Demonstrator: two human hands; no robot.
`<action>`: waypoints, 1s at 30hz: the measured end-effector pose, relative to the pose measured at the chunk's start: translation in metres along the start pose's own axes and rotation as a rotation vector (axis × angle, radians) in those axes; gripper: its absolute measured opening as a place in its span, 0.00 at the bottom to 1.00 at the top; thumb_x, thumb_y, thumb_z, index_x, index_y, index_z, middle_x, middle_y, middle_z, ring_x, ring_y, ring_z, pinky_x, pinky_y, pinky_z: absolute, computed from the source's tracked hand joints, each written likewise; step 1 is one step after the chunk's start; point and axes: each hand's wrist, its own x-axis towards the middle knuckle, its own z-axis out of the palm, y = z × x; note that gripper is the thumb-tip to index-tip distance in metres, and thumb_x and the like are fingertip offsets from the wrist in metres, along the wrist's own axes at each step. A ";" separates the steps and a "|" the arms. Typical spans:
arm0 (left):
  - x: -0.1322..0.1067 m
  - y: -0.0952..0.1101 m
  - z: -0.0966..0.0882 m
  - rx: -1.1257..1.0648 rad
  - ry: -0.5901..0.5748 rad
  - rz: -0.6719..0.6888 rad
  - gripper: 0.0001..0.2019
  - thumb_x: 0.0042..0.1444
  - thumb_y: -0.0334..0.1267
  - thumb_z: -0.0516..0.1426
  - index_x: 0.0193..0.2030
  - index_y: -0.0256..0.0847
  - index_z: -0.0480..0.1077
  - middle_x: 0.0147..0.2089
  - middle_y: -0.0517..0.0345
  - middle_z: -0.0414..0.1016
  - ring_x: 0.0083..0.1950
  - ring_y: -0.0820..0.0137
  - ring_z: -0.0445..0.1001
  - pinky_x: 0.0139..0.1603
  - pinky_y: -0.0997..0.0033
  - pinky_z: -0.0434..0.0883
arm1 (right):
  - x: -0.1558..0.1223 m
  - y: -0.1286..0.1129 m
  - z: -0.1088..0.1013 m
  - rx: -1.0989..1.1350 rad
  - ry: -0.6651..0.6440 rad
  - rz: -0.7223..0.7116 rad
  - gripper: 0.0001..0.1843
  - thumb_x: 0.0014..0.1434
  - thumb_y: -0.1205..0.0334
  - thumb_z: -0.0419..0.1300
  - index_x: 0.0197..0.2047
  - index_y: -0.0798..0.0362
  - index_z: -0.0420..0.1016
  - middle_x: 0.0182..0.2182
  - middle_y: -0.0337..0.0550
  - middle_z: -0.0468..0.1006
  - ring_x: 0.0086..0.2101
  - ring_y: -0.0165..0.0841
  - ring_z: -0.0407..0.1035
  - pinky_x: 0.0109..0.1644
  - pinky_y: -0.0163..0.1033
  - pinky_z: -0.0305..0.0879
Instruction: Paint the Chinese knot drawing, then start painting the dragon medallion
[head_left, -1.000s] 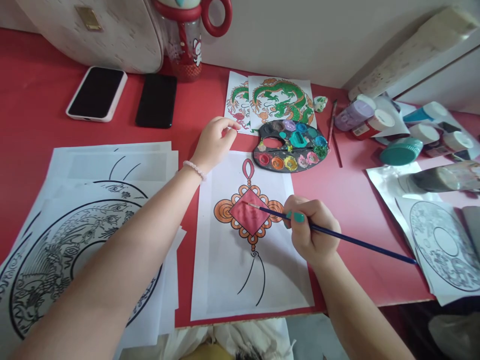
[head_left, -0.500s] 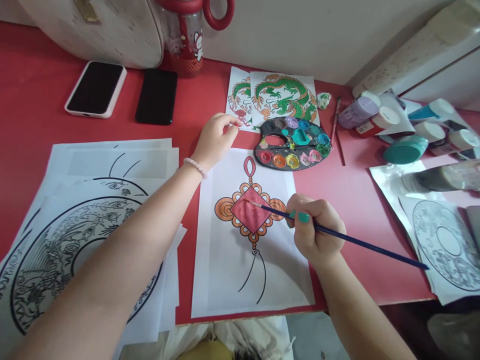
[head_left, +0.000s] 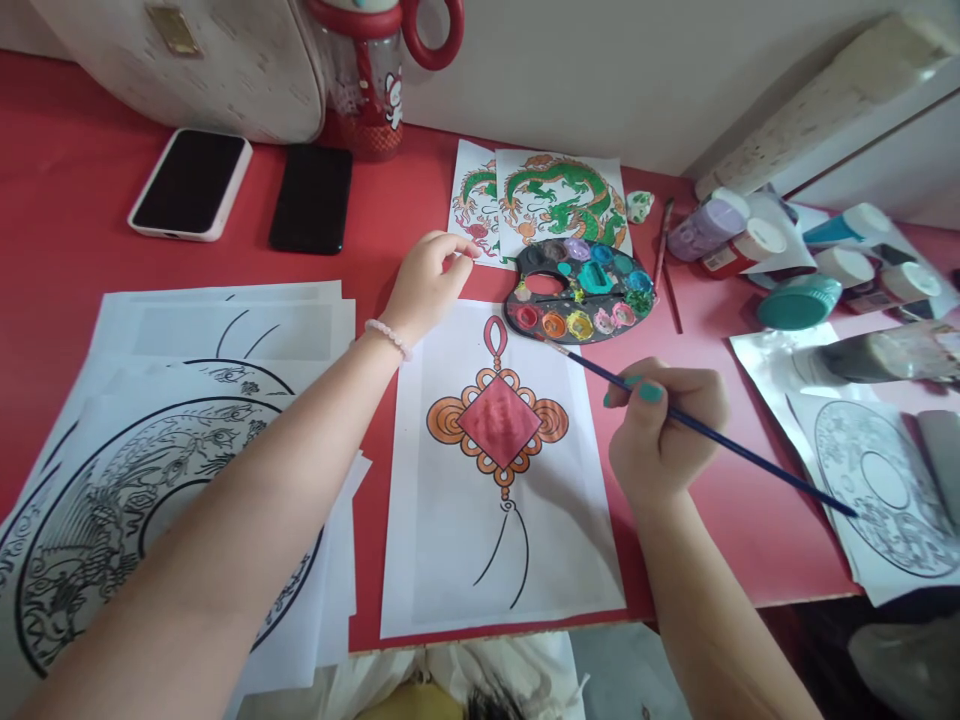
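Holding a blue paintbrush (head_left: 750, 456) just beside a paint palette (head_left: 566, 303)

Closing the right hand (head_left: 664, 430) around the handle, with thumb and fingers pressed firmly on it. Slanting the brush away and leftward, aiming the bristles at the palette's lower edge, near the red paint; not being able to tell if touching the rim.

Holding the left hand (head_left: 431, 285) over the top-left corner of a white sheet (head_left: 442, 540), with loosely bent fingers; not being able to tell if pinching anything at the tips. Wearing a pale bead bracelet (head_left: 388, 340) on that wrist.

Sitting before the sheet, lying flat on a red table (head_left: 705, 370) between both forearms and showing a knot drawing (head_left: 498, 422): a red diamond edged with orange loops, above two black curved lines.

Looking beyond, finding dragon pictures (head_left: 562, 200) behind the palette, paint jars (head_left: 709, 223) at the right, line drawings (head_left: 112, 510) under the left forearm, and a white-cased phone (head_left: 191, 185) beside a black phone (head_left: 311, 198).
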 end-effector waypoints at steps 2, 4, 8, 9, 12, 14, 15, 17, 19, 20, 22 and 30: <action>0.000 0.000 0.000 -0.004 0.001 0.003 0.09 0.55 0.27 0.50 0.34 0.42 0.69 0.42 0.57 0.73 0.48 0.67 0.70 0.52 0.63 0.66 | 0.002 0.006 -0.003 -0.108 0.022 0.069 0.09 0.63 0.56 0.48 0.31 0.49 0.59 0.20 0.35 0.65 0.21 0.29 0.62 0.25 0.38 0.58; 0.000 0.000 0.000 -0.010 0.001 0.007 0.09 0.55 0.27 0.50 0.34 0.42 0.69 0.42 0.57 0.73 0.48 0.67 0.70 0.52 0.64 0.66 | 0.004 0.012 -0.004 -0.195 0.032 0.129 0.10 0.63 0.55 0.49 0.31 0.49 0.60 0.21 0.36 0.66 0.22 0.30 0.63 0.26 0.38 0.59; -0.001 0.000 0.000 -0.010 -0.002 0.007 0.09 0.55 0.27 0.50 0.34 0.42 0.70 0.41 0.57 0.74 0.47 0.67 0.70 0.52 0.64 0.67 | 0.005 0.023 -0.004 -0.272 -0.001 0.190 0.09 0.62 0.56 0.50 0.32 0.51 0.60 0.22 0.37 0.67 0.22 0.29 0.63 0.27 0.37 0.59; 0.000 0.000 0.000 -0.008 0.000 0.007 0.09 0.55 0.27 0.50 0.34 0.42 0.70 0.41 0.56 0.74 0.47 0.67 0.70 0.52 0.64 0.67 | 0.006 0.024 -0.003 -0.281 -0.015 0.197 0.09 0.62 0.56 0.50 0.32 0.51 0.60 0.22 0.37 0.67 0.23 0.28 0.63 0.27 0.37 0.59; 0.000 -0.001 0.000 -0.004 0.011 0.012 0.09 0.55 0.28 0.50 0.33 0.42 0.70 0.42 0.56 0.74 0.47 0.67 0.70 0.52 0.64 0.67 | 0.007 0.027 -0.001 -0.323 -0.030 0.198 0.09 0.62 0.57 0.50 0.31 0.51 0.60 0.21 0.36 0.66 0.22 0.28 0.62 0.27 0.37 0.58; 0.000 -0.001 0.000 -0.006 0.011 0.013 0.09 0.55 0.28 0.50 0.33 0.42 0.70 0.42 0.57 0.74 0.48 0.67 0.70 0.52 0.64 0.67 | 0.007 0.027 -0.001 -0.346 -0.015 0.187 0.10 0.62 0.56 0.49 0.31 0.51 0.59 0.20 0.35 0.64 0.22 0.28 0.61 0.26 0.36 0.57; 0.000 -0.001 0.000 -0.008 0.007 0.012 0.09 0.55 0.27 0.49 0.34 0.42 0.70 0.42 0.57 0.74 0.48 0.67 0.70 0.53 0.64 0.67 | 0.007 0.027 -0.001 -0.348 -0.009 0.180 0.10 0.63 0.56 0.49 0.31 0.51 0.59 0.20 0.35 0.63 0.22 0.28 0.61 0.26 0.36 0.57; -0.001 0.000 0.000 -0.011 0.003 0.010 0.09 0.55 0.27 0.49 0.34 0.42 0.70 0.42 0.56 0.74 0.48 0.67 0.70 0.53 0.64 0.67 | 0.007 0.026 -0.002 -0.339 -0.008 0.167 0.10 0.62 0.57 0.49 0.31 0.51 0.59 0.20 0.35 0.63 0.22 0.27 0.60 0.26 0.36 0.56; -0.001 0.000 0.000 -0.014 0.000 0.010 0.09 0.55 0.27 0.50 0.34 0.42 0.70 0.42 0.56 0.73 0.48 0.67 0.70 0.53 0.64 0.66 | 0.007 0.025 -0.002 -0.333 -0.024 0.166 0.09 0.62 0.57 0.50 0.31 0.51 0.59 0.20 0.35 0.64 0.21 0.27 0.60 0.25 0.35 0.56; -0.001 0.000 0.000 -0.016 0.000 0.010 0.09 0.55 0.27 0.50 0.34 0.42 0.69 0.42 0.56 0.73 0.48 0.67 0.70 0.53 0.64 0.66 | 0.008 0.025 -0.002 -0.336 -0.030 0.166 0.09 0.62 0.57 0.51 0.31 0.51 0.59 0.21 0.35 0.63 0.21 0.26 0.59 0.25 0.35 0.56; 0.000 0.000 0.000 -0.018 0.000 0.010 0.09 0.55 0.27 0.50 0.34 0.42 0.69 0.42 0.56 0.73 0.48 0.67 0.70 0.53 0.64 0.67 | 0.008 0.024 -0.002 -0.350 -0.025 0.166 0.10 0.62 0.57 0.51 0.30 0.51 0.59 0.20 0.34 0.62 0.21 0.26 0.58 0.25 0.35 0.55; 0.000 -0.002 0.001 -0.012 0.006 0.009 0.09 0.55 0.28 0.50 0.34 0.42 0.70 0.42 0.57 0.73 0.48 0.67 0.70 0.53 0.63 0.66 | 0.008 0.020 -0.002 -0.319 0.011 0.165 0.10 0.63 0.57 0.50 0.30 0.50 0.58 0.20 0.34 0.62 0.21 0.27 0.60 0.26 0.37 0.57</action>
